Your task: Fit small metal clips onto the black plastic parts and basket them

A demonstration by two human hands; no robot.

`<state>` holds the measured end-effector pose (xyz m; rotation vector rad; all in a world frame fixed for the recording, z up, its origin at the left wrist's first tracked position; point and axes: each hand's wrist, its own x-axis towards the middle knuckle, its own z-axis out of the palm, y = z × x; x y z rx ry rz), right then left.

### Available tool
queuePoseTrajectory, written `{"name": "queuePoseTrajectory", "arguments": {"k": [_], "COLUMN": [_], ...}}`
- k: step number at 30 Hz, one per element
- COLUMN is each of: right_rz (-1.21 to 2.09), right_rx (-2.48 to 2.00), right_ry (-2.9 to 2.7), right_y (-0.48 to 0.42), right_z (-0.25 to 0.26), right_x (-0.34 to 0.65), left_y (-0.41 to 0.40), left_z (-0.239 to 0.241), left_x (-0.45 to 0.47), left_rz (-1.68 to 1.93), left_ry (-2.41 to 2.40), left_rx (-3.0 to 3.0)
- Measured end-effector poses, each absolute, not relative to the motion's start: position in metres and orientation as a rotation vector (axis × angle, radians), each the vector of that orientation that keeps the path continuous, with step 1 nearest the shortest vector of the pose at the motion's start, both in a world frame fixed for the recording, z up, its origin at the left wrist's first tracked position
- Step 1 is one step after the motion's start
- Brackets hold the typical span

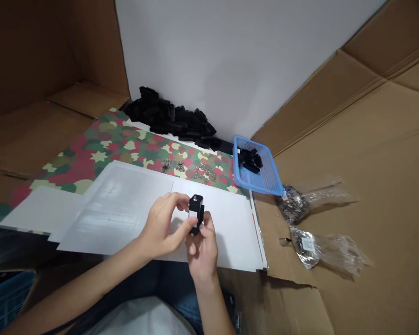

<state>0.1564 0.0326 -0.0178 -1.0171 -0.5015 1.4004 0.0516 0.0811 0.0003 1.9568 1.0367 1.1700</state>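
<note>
Both my hands grip a small black plastic housing [196, 204], upright above the white sheet. A pale label shows on its front face, and ridges line its right side. My left hand [162, 225] pinches it from the left, thumb on the front and index finger near the top. My right hand [203, 251] supports its lower end, fingers and thumb around the base. Beyond the hands, small metal parts lie in two loose groups, the left metal pieces [173, 165] and the right metal pieces [205, 172], on the camouflage-patterned cover.
A pile of black housings [171, 118] lies along the white wall. The blue basket [265, 184] at right holds several more. Two plastic bags of metal parts, an upper bag [295, 204] and a lower bag [309, 246], rest on cardboard [370, 186]. White sheets [230, 232] cover the table front.
</note>
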Motion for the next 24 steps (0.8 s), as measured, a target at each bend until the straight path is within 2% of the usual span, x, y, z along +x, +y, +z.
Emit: {"name": "queuePoseTrajectory", "arguments": {"k": [2, 5, 10, 12, 14, 19, 24], "right_rz": [1.248, 0.753, 0.249, -0.171, -0.369, -0.277, -0.032], "right_rx": [-1.245, -1.606, -1.834, -2.126, -2.184, -1.994, -2.083], "right_ry": [-0.699, -1.063, -1.196, -1.446, -1.559, -1.602, -1.758], "right_y": [0.038, 0.062, 0.112, 0.12, 0.119, 0.107, 0.11], "right_z": [-0.02, -0.008, 0.06, 0.084, 0.095, 0.082, 0.063], "right_x": [0.172, 0.225, 0.341, 0.37, 0.386, 0.4, 0.387], "left_y": [0.078, 0.075, 0.078, 0.079, 0.079, 0.077, 0.082], "left_z": [-0.004, -0.01, -0.014, -0.018, -0.024, -0.043, -0.056], "left_x": [0.053, 0.047, 0.024, 0.013, 0.002, -0.03, -0.059], "left_rz": [1.055, 0.952, 0.915, 0.835, 0.743, 0.514, 0.363], "left_ry": [1.034, 1.021, 1.115, 1.146, 1.211, 1.37, 1.494], "left_rx": [2.053, 2.034, 1.924, 2.008, 2.128, 2.37, 2.472]}}
